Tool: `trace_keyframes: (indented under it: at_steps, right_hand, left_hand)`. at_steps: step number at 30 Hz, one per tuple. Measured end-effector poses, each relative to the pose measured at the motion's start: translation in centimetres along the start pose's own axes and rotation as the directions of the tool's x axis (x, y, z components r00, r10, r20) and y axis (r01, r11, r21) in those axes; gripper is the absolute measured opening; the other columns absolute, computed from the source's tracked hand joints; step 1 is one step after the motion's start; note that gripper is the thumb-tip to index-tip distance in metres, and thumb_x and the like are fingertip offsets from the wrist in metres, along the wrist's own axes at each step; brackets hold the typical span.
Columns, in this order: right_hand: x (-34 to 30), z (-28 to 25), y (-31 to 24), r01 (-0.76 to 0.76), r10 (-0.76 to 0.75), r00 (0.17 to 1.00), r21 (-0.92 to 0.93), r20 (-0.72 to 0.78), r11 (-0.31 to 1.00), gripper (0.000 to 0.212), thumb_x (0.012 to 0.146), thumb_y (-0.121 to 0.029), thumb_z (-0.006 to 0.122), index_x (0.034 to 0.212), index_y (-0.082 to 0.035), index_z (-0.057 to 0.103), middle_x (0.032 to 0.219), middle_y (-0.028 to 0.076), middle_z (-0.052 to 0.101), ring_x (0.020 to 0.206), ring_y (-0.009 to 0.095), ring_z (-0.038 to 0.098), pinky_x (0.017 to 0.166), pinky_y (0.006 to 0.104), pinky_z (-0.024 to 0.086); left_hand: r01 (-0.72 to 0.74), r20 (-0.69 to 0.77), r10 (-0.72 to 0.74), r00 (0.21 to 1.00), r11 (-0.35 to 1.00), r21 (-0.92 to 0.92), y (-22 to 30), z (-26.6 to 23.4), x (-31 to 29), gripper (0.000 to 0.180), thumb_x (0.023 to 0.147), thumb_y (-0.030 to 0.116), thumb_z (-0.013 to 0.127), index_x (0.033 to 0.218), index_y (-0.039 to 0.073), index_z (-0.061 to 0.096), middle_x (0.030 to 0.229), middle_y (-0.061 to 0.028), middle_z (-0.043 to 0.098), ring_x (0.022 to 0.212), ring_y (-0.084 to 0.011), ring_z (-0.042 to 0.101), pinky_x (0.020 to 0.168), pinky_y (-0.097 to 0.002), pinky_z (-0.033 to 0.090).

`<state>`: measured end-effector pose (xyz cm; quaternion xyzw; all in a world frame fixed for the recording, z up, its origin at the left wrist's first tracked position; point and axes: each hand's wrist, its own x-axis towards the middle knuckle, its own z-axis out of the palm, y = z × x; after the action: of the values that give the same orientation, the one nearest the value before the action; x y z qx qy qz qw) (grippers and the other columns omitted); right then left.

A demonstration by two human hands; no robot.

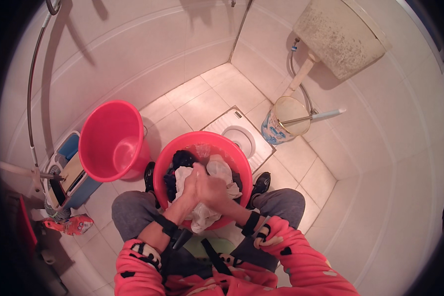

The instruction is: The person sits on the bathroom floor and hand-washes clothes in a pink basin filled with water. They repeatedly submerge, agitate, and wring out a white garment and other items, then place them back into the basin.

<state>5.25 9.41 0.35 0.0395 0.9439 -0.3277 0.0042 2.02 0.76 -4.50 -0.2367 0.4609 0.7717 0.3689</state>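
Observation:
Between my knees stands a round red basin (242,157) with water and wet clothes in it. My left hand (190,191) and my right hand (213,190) are pressed together over its middle. Both are closed on a white cloth (202,217), part of which hangs toward the near rim. The right hand is a little blurred, and its fingers are partly hidden. Dark blue clothes (182,159) lie at the left inside the basin. Beyond my hands a pale piece of cloth (219,166) bulges up.
A taller red bucket (96,143) stands at the left beside a blue-and-white mop bucket (81,195). A squat toilet (239,138) lies just beyond the basin. Farther right is a bin (273,129) with a stick-like handle across it, below a wall cistern (338,42). A red packet (74,224) lies at the left.

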Motion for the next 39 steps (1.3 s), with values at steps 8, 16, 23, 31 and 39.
trace_keyframes:
  at_steps: [8,16,23,31,39]
  right_hand:
    - [-0.3,-0.8,-0.6,-0.114,0.117,0.989,-0.047,0.086,0.992,0.038,0.09,-0.017,0.049,0.125,-0.003,0.05,0.094,0.02,0.062,0.077,0.035,0.062,0.065,0.0447,0.048]
    - [0.6,-1.1,-0.3,-0.09,0.06,0.967,-0.111,-0.248,0.99,0.039,0.087,-0.016,0.056,0.123,-0.005,0.051,0.096,0.019,0.061,0.085,0.035,0.062,0.069,0.0453,0.048]
    - [-0.7,-0.2,-0.5,0.202,-0.203,0.972,-0.021,-0.123,0.979,0.042,0.087,-0.014,0.055,0.128,-0.007,0.049,0.054,0.013,0.057,0.049,0.034,0.059,0.052,0.0473,0.046]
    - [0.5,-1.5,-0.1,0.047,-0.07,0.973,-0.112,-0.219,0.993,0.042,0.086,-0.014,0.054,0.126,-0.001,0.047,0.1,0.021,0.061,0.083,0.036,0.063,0.064,0.044,0.048]
    - [1.1,0.9,2.8,-0.029,0.002,0.969,-0.103,-0.248,0.994,0.036,0.09,-0.02,0.048,0.122,-0.002,0.051,0.093,0.019,0.063,0.076,0.036,0.063,0.063,0.0442,0.048]
  left_hand:
    - [-0.013,-0.012,0.011,1.0,0.985,-0.171,-0.6,-1.0,1.7,0.041,0.097,0.043,0.048,0.103,0.005,0.062,0.095,-0.0042,0.064,0.088,-0.0182,0.061,0.072,-0.0329,0.05]
    - [0.149,0.135,-0.142,0.981,0.988,-0.039,-2.1,-1.6,2.8,0.046,0.095,0.046,0.05,0.109,0.004,0.062,0.1,-0.0047,0.064,0.087,-0.0178,0.061,0.07,-0.0334,0.049]
    - [0.036,0.043,-0.034,0.998,0.997,-0.062,-1.1,-1.7,2.4,0.035,0.098,0.039,0.046,0.11,0.009,0.06,0.104,-0.0032,0.064,0.092,-0.0155,0.061,0.078,-0.0316,0.05]
    - [0.05,0.009,-0.049,0.999,0.995,-0.085,-1.0,-0.6,1.3,0.033,0.096,0.042,0.049,0.103,0.012,0.06,0.094,-0.001,0.062,0.083,-0.0166,0.061,0.072,-0.0328,0.05]
    - [0.197,0.136,-0.181,0.974,0.974,-0.111,-1.1,-0.3,1.3,0.037,0.099,0.042,0.042,0.106,0.013,0.063,0.093,-0.0013,0.067,0.08,-0.0185,0.063,0.077,-0.0331,0.051]
